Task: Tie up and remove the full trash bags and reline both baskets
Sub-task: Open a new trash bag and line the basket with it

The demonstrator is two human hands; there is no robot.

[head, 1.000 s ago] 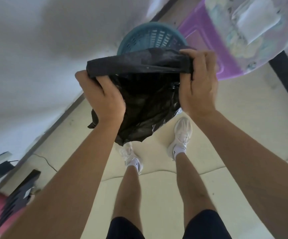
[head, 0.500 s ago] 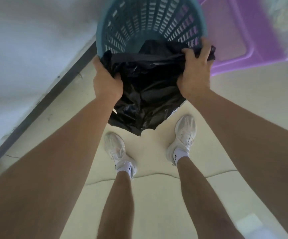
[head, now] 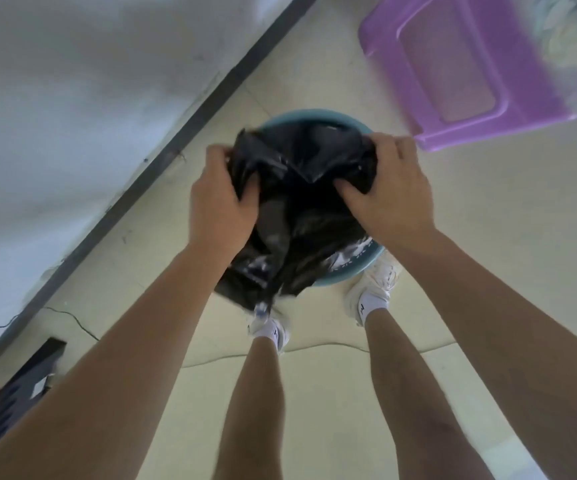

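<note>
1. The left hand is closed on the left side of the black trash bag's mouth, film bunched in its fist.
2. The bag hangs between both hands, over the teal basket on the floor, its tail drooping past the near rim toward the feet. It looks thin, limp, very light and probably slippery; I judge the rim hem the best place to hold, since the film would slide or tear if pinched lower.
3. The right hand is clenched on the bag's right edge, thumb tucked into the mouth.
4. A purple stool stands well apart.
</note>
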